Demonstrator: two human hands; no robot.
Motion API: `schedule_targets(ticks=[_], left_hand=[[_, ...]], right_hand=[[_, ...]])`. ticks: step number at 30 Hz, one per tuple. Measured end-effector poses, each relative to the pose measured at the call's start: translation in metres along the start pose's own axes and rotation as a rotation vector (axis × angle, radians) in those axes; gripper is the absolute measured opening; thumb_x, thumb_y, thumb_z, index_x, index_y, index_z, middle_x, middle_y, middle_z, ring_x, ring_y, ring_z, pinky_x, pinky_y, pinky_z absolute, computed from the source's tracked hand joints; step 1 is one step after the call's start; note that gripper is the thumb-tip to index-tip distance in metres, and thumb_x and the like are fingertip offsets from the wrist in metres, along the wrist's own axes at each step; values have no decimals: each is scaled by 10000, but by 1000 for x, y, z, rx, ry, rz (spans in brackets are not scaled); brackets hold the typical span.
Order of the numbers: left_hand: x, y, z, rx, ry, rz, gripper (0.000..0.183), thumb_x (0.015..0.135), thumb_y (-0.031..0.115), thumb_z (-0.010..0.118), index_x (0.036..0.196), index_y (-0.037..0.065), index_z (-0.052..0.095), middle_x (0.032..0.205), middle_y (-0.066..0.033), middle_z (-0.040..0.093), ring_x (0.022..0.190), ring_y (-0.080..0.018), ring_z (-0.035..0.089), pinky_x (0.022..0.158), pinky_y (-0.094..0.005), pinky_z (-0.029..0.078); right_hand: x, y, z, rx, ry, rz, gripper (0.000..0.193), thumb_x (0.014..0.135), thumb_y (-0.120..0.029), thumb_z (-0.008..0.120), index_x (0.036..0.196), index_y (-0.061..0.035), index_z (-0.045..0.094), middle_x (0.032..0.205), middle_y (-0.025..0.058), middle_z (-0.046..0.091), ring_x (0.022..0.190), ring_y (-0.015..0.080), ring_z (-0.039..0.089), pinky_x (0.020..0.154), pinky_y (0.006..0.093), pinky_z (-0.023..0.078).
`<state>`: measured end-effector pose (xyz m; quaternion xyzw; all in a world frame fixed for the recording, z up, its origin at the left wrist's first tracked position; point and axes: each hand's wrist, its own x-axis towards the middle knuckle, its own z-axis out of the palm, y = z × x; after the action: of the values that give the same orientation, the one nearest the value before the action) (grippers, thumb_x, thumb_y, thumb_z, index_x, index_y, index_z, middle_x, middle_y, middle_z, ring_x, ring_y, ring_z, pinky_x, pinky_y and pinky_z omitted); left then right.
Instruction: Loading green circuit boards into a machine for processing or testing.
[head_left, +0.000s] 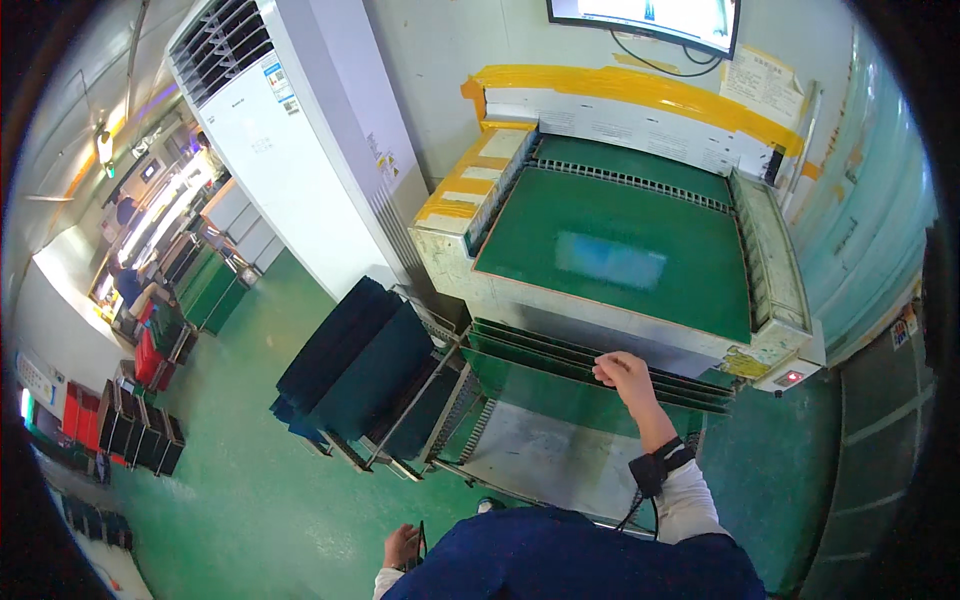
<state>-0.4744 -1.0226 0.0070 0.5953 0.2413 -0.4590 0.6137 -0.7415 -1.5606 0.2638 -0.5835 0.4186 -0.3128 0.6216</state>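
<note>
My right hand (pixel 625 375), with a black band round its wrist, reaches forward over a metal rack (pixel 466 412). Its fingers are closed in a pinch at the top edge of the front green panel (pixel 540 390). Several more thin panels stand upright just behind that one, in slots. Down by my body at the lower edge, my left hand (pixel 403 546) hangs away from the rack. Its fingers look partly curled, but a dark cord or strap and the small size hide whether anything is in them.
Beyond the rack stands a machine with a flat green board (pixel 620 240) on its bed. To the left, dark panels (pixel 365 365) lean in another rack beside a tall white air conditioner (pixel 285 130). A screen (pixel 650 20) hangs above. Clear curtain strips (pixel 850 200) hang at right.
</note>
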Motion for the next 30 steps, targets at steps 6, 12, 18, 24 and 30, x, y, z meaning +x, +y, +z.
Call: schedule_targets(ticks=[6, 12, 18, 24, 30], left_hand=[[17, 5, -9, 7, -125, -24, 336, 853, 160, 498, 1135, -20, 474, 1050, -160, 585, 898, -281, 581, 737, -369, 487], [21, 8, -9, 222, -257, 65, 367, 803, 84, 557, 1141, -27, 466, 1076, -124, 603, 935, -238, 609, 731, -290, 496], [14, 18, -2, -20, -124, -64, 289, 827, 28, 472, 1101, -62, 475, 1019, -172, 604, 868, -285, 614, 727, -326, 505], [13, 14, -16, -110, -136, -30, 292, 843, 81, 476, 1100, -59, 476, 965, -180, 597, 884, -288, 601, 702, -359, 503], [7, 15, -14, -73, -50, -69, 308, 835, 96, 509, 1108, -41, 470, 985, -180, 588, 881, -292, 589, 729, -358, 496]], right_hand=[[-25, 11, 0, -593, 102, -308, 175, 776, -173, 626, 876, -30, 634, 825, 104, 643, 732, 225, 622, 657, 309, 479], [-36, 9, 4, -767, 94, -336, 173, 730, -174, 649, 850, -51, 632, 843, 109, 624, 810, 267, 604, 687, 369, 477], [-33, 32, 3, -1048, 36, -293, 229, 723, -242, 651, 862, -61, 639, 848, 121, 624, 831, 302, 597, 724, 404, 473], [-23, 38, 11, -1355, -145, -2, 282, 724, -303, 644, 897, -80, 652, 881, 138, 636, 887, 316, 594, 747, 419, 474], [-9, 40, 7, -1372, -144, 91, 293, 737, -311, 643, 923, -85, 658, 924, 134, 642, 909, 304, 599, 773, 413, 476]])
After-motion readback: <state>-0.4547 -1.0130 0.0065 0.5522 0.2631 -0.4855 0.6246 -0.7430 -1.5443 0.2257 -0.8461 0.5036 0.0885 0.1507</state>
